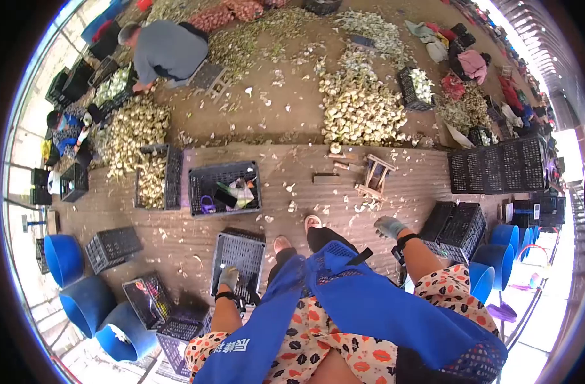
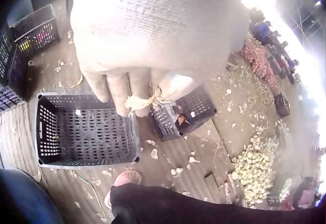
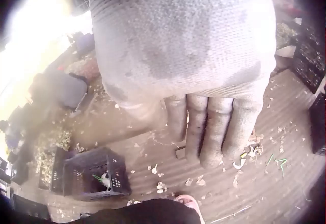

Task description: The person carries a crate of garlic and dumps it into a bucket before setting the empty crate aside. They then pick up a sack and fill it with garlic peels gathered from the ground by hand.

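My gloved left hand [image 1: 229, 278] hangs beside my body over a dark plastic crate [image 1: 217, 262]. In the left wrist view its fingers are bent, and a garlic piece with a papery, dry stem [image 2: 140, 102] lies against them, pinched near the thumb; its far end is hidden in the hand. My right hand [image 1: 390, 226], also gloved, is held out to the right above the floor. Seen from the right wrist, its fingers [image 3: 216, 127] extend loosely side by side with nothing in them. Nearest to it stands a small wooden stool [image 1: 374, 176].
Ahead lie a crate [image 1: 193, 208] holding scissors and bags, a crate of garlic [image 1: 153, 185] and a large garlic heap [image 1: 363, 112]. Blue barrels [image 1: 88, 304] and stacked crates [image 1: 456, 230] flank me. A person [image 1: 168, 51] sits at the far left. Garlic skins litter the floor.
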{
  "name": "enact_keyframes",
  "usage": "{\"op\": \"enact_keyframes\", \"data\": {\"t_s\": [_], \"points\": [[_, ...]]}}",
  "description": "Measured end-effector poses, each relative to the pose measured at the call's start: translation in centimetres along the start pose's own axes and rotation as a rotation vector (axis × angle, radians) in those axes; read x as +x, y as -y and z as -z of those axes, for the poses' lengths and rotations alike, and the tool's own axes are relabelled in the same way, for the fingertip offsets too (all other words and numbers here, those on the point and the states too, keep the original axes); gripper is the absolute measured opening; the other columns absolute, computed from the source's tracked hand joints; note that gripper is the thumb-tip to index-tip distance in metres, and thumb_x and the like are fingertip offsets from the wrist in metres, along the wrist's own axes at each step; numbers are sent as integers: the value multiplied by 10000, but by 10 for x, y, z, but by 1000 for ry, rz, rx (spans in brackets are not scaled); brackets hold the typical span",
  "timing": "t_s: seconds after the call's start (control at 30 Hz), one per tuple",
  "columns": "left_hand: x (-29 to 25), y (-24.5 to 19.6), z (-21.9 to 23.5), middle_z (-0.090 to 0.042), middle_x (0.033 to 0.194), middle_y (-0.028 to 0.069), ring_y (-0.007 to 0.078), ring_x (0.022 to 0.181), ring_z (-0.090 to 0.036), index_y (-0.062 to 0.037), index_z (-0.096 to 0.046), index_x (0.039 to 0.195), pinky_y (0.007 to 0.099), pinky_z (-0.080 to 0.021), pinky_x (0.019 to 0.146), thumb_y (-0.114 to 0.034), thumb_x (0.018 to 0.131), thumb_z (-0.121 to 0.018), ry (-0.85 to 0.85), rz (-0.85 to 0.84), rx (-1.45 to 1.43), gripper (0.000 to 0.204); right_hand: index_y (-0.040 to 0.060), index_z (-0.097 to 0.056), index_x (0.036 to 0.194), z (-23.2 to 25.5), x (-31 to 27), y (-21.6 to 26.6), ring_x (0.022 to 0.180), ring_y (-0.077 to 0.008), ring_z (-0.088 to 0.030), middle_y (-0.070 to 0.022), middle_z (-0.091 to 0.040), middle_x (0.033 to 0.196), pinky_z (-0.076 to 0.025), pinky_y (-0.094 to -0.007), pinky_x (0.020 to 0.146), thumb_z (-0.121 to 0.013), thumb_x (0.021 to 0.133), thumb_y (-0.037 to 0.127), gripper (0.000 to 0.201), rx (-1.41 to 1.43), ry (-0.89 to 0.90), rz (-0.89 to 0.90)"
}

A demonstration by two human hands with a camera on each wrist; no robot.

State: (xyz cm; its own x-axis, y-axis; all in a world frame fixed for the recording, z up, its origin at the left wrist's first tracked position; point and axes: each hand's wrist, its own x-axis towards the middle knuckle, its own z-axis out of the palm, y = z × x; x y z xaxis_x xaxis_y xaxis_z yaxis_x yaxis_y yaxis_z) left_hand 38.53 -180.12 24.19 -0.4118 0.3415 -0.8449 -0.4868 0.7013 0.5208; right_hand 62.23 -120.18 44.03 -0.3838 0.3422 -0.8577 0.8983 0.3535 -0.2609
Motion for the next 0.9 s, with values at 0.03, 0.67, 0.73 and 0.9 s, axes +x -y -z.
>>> {"op": "enact_keyframes", "data": {"t_s": [0.03,0.67,0.73,0.9], "points": [[-6,-14,0,-624,836,76,166,661,-569,-25,-545,1157,298,-463,594,-106,836,-547,-42,-19,-2,331,-23,-632,960,1,0,-2,742,-231,-666,-130,-677,908,-519,-347,648,-431,823,252,368,52,-11,-47],[42,-310,-104,-599,1141,195,291,1107,-544,-29,-601,1113,335,-411,953,-176,815,-499,-172,-248,480,348,46,-642,988,141,106,-76,726,-247,-656,-131,-669,890,-519,-363,643,-474,875,323,343,348,1,-18],[33,-332,-111,-626,1087,192,309,1036,-586,-26,-598,1115,354,-452,884,-151,791,-504,9,-368,537,359,21,-642,974,160,88,-58,728,-250,-656,-135,-669,873,-521,-362,646,-477,875,315,351,192,-131,37],[117,-288,-108,-640,1043,190,326,950,-617,-19,-599,1099,379,-482,800,-159,766,-516,16,-353,697,372,57,-593,1036,147,102,-92,678,-249,-637,-152,-653,830,-510,-376,586,-530,855,266,284,617,-87,-1]]}}
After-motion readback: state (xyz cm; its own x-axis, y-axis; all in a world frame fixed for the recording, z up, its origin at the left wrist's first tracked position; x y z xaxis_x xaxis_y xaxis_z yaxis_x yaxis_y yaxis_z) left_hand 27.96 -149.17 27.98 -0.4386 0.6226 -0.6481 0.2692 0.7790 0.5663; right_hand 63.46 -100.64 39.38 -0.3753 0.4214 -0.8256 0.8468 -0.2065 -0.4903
